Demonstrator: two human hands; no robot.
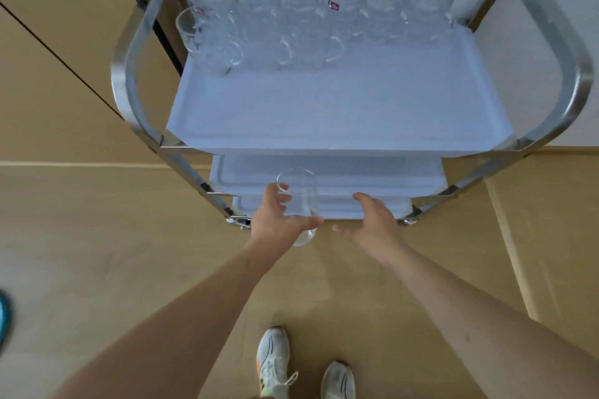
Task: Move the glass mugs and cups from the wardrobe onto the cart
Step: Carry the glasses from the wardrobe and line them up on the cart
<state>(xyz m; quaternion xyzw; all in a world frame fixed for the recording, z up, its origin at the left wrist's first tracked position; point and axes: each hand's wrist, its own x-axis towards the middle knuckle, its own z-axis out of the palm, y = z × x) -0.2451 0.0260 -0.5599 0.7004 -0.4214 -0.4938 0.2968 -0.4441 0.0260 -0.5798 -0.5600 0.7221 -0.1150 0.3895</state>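
Note:
My left hand [278, 219] grips a clear plain glass cup [299, 194] around its lower half, held upright in front of the cart's near edge. My right hand [372, 220] hovers just right of the cup with relaxed, spread fingers and holds nothing. The steel-framed cart [557, 42] has a white top tray [340, 107]. Several glass mugs [343, 6] with handles stand in a row along the tray's far edge. A second row of mugs [301, 48] and a plain cup [189, 31] stand at the back left.
Lower white shelves [356, 172] of the cart show below the top tray. The cart stands against a white wall, with wooden panels at the left. My two shoes [304, 366] stand on the tan floor. A teal object [4, 317] lies at the left edge.

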